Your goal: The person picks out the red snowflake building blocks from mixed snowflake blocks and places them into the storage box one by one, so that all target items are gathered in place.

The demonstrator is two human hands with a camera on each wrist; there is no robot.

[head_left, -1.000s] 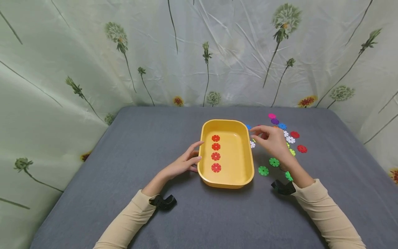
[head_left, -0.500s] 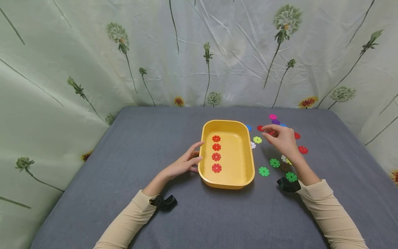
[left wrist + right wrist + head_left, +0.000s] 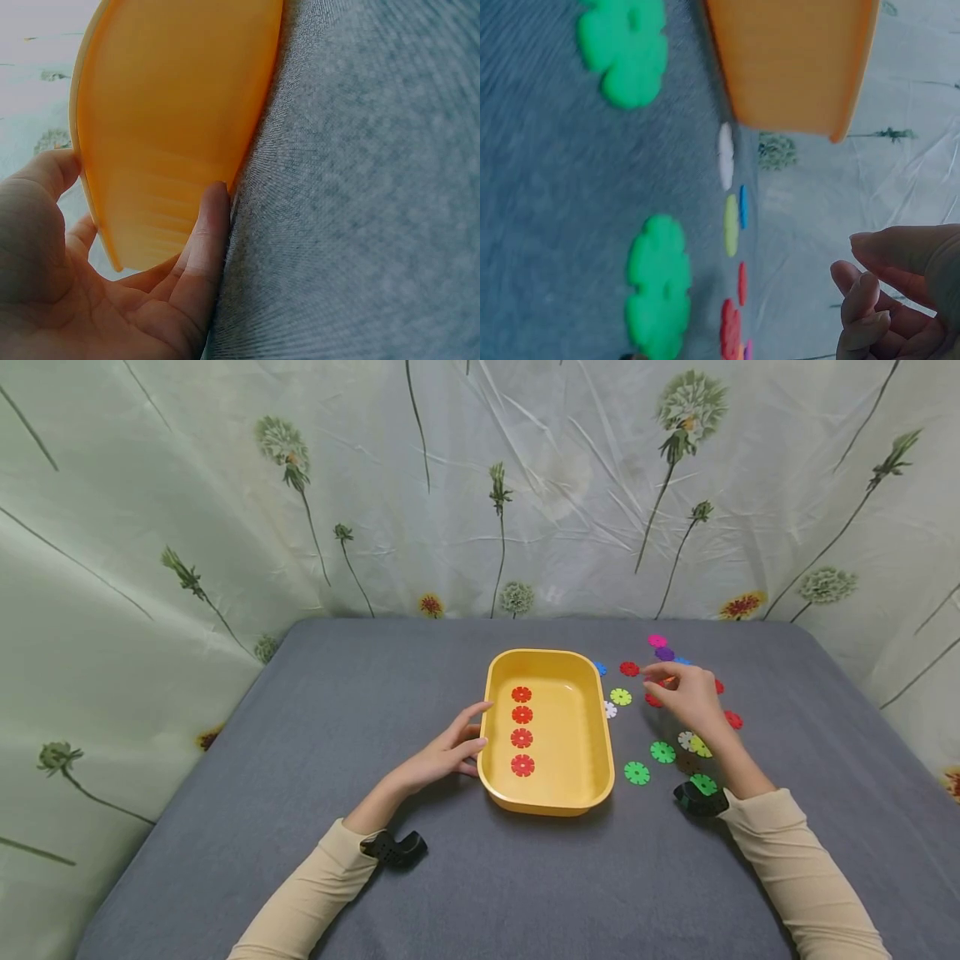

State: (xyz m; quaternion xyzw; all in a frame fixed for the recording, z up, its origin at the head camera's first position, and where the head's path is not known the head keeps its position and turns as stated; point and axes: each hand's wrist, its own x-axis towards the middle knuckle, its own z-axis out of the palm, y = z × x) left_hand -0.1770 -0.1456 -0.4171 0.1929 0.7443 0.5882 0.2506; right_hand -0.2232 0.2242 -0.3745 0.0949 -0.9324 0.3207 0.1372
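In the head view, my left hand [image 3: 437, 762] rests against the left side of a yellow plastic bin [image 3: 573, 727], fingers spread. The left wrist view shows its thumb at the rim and fingers along the bin's outer wall [image 3: 172, 112]. Inside the bin, several red snowflake discs, one of them the nearest [image 3: 522, 766], lie in a column on the left. My right hand [image 3: 688, 695] hovers over loose discs to the right, its fingers loosely curled. In the right wrist view, nothing shows between the right hand's [image 3: 900, 292] thumb and fingertips. Some discs beneath it are hidden.
Loose discs of mixed colours lie right of the bin, among them a green disc [image 3: 637, 773], a yellow-green disc [image 3: 621, 697], a red disc [image 3: 629, 668] and a pink disc [image 3: 657, 641]. A grey cloth [image 3: 360, 693] covers the table. A floral curtain [image 3: 570, 527] hangs behind.
My right hand has moved right, away from the bin's right rim, uncovering red and yellow-green discs. My left hand, the bin and the red column inside stay as they were.
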